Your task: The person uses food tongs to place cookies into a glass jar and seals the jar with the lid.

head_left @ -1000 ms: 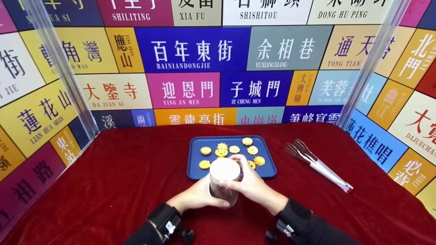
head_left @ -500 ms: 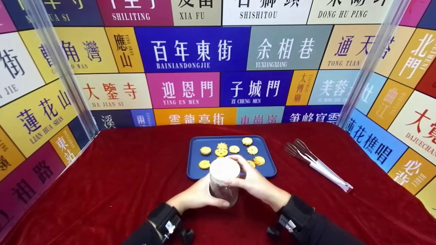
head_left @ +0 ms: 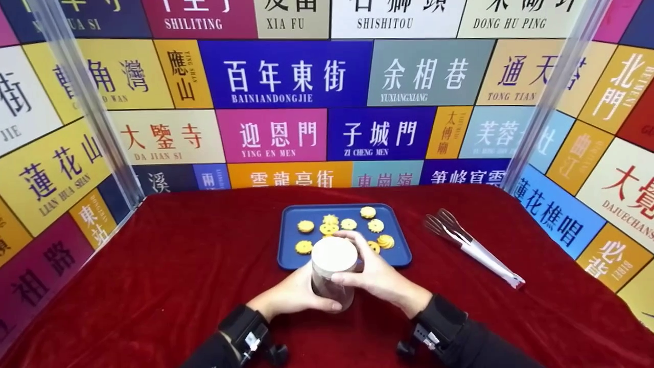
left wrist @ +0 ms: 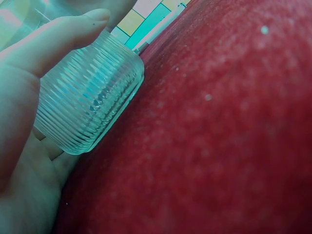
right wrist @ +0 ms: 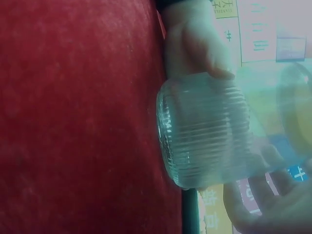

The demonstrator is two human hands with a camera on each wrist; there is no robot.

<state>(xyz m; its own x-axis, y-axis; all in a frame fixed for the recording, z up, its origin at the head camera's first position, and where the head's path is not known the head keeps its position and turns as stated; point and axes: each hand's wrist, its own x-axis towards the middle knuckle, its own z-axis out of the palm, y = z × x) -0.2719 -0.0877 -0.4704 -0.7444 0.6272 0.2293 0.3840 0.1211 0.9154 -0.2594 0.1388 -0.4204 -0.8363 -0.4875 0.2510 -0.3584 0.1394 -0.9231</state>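
Observation:
A clear jar [head_left: 331,290] with a whitish round lid [head_left: 334,254] stands upright in front of the tray in the head view. My left hand [head_left: 292,294] grips the lower body of the jar, thumb across its front. Around the lid and upper rim, my right hand [head_left: 378,273] curls its fingers at the far side, with the thumb on the near side. Vertical ribs on the glass [left wrist: 92,97] show in the left wrist view, its base close to the red cloth. From the right wrist view, the ribbed jar [right wrist: 204,131] has the left hand behind it.
Behind the jar lies a blue tray [head_left: 396,255] with several yellow cookies [head_left: 305,226], partly hidden by the right hand and lid. Tongs [head_left: 485,258] with slotted brown heads and white handles lie to the right. Red velvet cloth [head_left: 194,255] covers the table; sign-covered panels [head_left: 286,74] enclose it.
The right hand turns slightly at the lid: its thumb slid rightward half a second ago and is now back to the left. The left hand keeps its hold. The head view has shifted slightly.

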